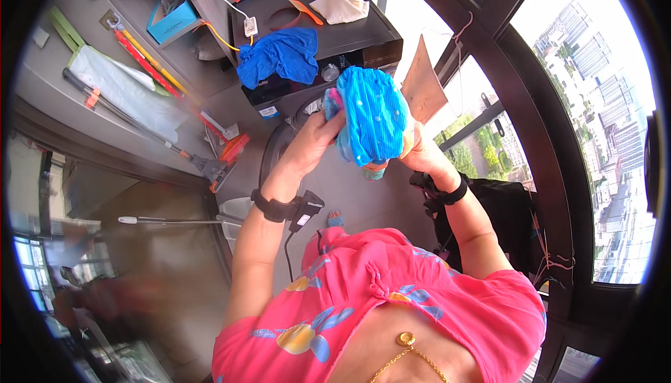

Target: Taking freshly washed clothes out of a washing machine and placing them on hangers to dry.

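Note:
Both of my hands hold up a bunched bright blue cloth item point(373, 115) with small white dots and a gathered look. My left hand point(318, 135) grips its left side, where a bit of pink shows. At its right edge my right hand point(417, 147) clasps it, the fingers mostly hidden behind the fabric. Some orange and green fabric hangs out below. Behind the cloth stands a dark front-loading washing machine point(330, 87), its round door partly covered from view. A crumpled royal blue cloth point(280, 58) drapes over the machine's front edge.
On the machine top lie a cream cloth point(341, 6), an orange comb-like item point(306, 12) and a power strip point(250, 26). An orange broom point(233, 147) and a mop lean at the left wall. Tall windows run along the right, with a brown board point(423, 84) beside them.

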### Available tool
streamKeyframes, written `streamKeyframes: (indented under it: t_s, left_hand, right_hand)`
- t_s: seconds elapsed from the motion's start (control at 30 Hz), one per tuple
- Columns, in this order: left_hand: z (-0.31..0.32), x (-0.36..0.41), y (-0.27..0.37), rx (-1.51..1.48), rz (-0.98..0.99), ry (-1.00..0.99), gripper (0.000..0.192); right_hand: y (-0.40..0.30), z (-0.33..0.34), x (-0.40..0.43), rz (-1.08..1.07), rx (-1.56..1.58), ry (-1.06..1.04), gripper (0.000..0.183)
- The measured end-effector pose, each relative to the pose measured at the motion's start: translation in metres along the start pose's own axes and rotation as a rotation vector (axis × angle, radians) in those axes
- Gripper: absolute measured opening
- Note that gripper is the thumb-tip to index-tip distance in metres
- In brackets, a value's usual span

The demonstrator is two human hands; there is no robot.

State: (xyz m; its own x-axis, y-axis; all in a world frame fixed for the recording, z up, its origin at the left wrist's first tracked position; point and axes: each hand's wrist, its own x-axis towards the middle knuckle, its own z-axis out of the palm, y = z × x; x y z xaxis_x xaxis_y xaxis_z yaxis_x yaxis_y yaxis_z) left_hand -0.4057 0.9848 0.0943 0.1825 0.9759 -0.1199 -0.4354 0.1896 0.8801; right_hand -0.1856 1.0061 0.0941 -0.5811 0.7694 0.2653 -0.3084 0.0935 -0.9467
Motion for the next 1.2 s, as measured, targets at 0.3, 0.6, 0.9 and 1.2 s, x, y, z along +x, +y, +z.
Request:
streamKeyframes:
  t_s: [0.3, 0.6, 0.9, 1.2]
  left_hand:
    - [0.105, -0.072, 0.007, -0.111, 0.464, 0.179, 0.031]
    - [0.182, -0.130, -0.042, 0.651, 0.518, 0.184, 0.032]
    - [0.162, -0.192, -0.024, 0.833, 0.402, 0.204, 0.026]
    - [0.041, -0.270, -0.016, 1.714, 0.520, 0.784, 0.029]
  right_hand:
    - [-0.031, -0.051, -0.131, 0.186, -0.581, -0.196, 0.028]
    - [-0.066, -0.035, -0.206, -0.008, -0.468, 0.121, 0.039]
    - [-0.067, 0.048, -0.198, -0.309, -0.842, 0.166, 0.018]
    - [-0.067, 0.085, -0.172, -0.384, -0.966, 0.324, 0.018]
